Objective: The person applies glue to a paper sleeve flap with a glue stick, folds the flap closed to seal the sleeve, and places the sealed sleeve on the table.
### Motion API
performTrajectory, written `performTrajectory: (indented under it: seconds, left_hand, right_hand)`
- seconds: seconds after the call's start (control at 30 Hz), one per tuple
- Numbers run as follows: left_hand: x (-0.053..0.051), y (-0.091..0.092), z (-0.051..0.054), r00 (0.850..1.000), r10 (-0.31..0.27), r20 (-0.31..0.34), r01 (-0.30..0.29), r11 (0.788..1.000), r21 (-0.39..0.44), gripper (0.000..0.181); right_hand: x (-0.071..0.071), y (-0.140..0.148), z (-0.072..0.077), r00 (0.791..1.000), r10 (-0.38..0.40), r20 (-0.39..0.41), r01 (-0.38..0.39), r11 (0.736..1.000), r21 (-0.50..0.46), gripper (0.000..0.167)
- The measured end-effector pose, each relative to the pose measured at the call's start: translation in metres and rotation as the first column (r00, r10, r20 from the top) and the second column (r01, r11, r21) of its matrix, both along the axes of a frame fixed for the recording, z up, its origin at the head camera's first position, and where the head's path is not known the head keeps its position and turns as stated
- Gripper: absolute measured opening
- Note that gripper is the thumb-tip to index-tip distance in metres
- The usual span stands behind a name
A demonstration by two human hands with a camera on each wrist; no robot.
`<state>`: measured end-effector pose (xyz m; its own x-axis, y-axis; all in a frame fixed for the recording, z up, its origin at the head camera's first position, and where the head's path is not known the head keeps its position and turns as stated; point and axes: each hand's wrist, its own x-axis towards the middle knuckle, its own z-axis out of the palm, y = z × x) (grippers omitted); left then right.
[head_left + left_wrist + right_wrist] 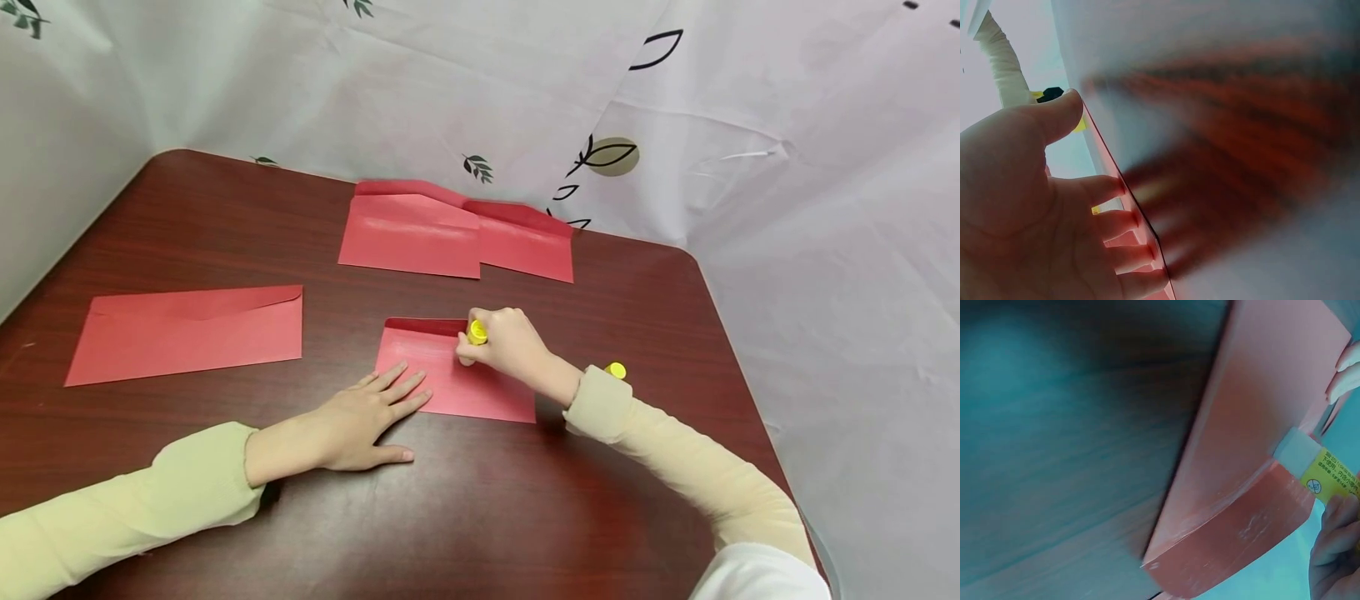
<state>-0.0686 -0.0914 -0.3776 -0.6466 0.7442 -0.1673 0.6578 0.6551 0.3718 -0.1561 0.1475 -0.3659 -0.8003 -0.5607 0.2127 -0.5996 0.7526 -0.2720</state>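
Note:
A red envelope (480, 392) lies on the table with its darker flap (423, 325) folded open at the far side. My left hand (367, 421) rests flat on its left end, fingers spread and thumb on the table. In my right hand (510, 346) I grip a yellow glue stick (477, 332), its end down at the envelope near the flap. The right wrist view shows the glue stick (1332, 475) with a yellow printed label and a white end touching the paper by the flap's fold (1235, 537). A yellow cap (616, 370) stands beyond my right wrist, partly hidden by the sleeve.
Two more red envelopes with raised flaps, a left one (412, 237) and a right one (525, 246), overlap at the table's back edge. Another red envelope (195, 333), flap folded down, lies at the left. A white patterned cloth (450, 92) hangs behind the dark wooden table (315, 542).

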Motion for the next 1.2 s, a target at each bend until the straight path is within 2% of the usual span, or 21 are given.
performTrajectory:
  seconds: [0.47,0.77,0.9,1.0,1.07,1.1,1.13,1.2]
  left_hand:
    - [-0.001,0.000,0.000,1.000,-0.009,-0.002,0.009,1.000,0.005,0.074]
    - [-0.003,-0.001,0.001,0.999,0.014,0.035,-0.015,1.000,0.018,0.073]
    - [-0.006,0.002,0.002,1.000,0.019,0.005,-0.019,0.999,0.028,0.069]
    - [-0.010,0.004,0.003,0.999,0.020,-0.047,-0.018,0.999,0.043,0.062]
    - [-0.013,0.006,0.002,0.996,0.015,-0.092,-0.010,0.998,0.062,0.056]
    - [-0.015,0.006,0.001,0.993,0.011,-0.121,-0.002,0.997,0.071,0.052]
    - [-0.017,0.007,0.000,0.988,0.004,-0.153,0.008,0.997,0.080,0.049]
    - [-0.021,0.008,-0.002,0.977,-0.010,-0.213,0.031,0.995,0.093,0.041]
  right_hand:
    - [0.006,0.043,-0.002,0.992,-0.118,0.031,0.119,0.993,-0.022,0.020]
    - [0.012,0.066,-0.001,0.977,-0.204,0.055,0.206,0.978,-0.031,0.018]
    - [0.013,0.073,0.000,0.971,-0.226,0.075,0.228,0.973,-0.029,0.018]
    - [0.011,0.080,0.001,0.963,-0.240,0.120,0.246,0.968,-0.040,0.017]
    - [0.009,0.084,0.003,0.945,-0.248,0.213,0.266,0.962,-0.060,0.017]
    - [0.007,0.088,0.005,0.926,-0.249,0.284,0.280,0.957,-0.073,0.016]
    - [0.004,0.091,0.008,0.900,-0.248,0.358,0.299,0.950,-0.094,0.016]
    - [-0.004,0.098,0.014,0.834,-0.239,0.498,0.347,0.928,-0.137,0.021]
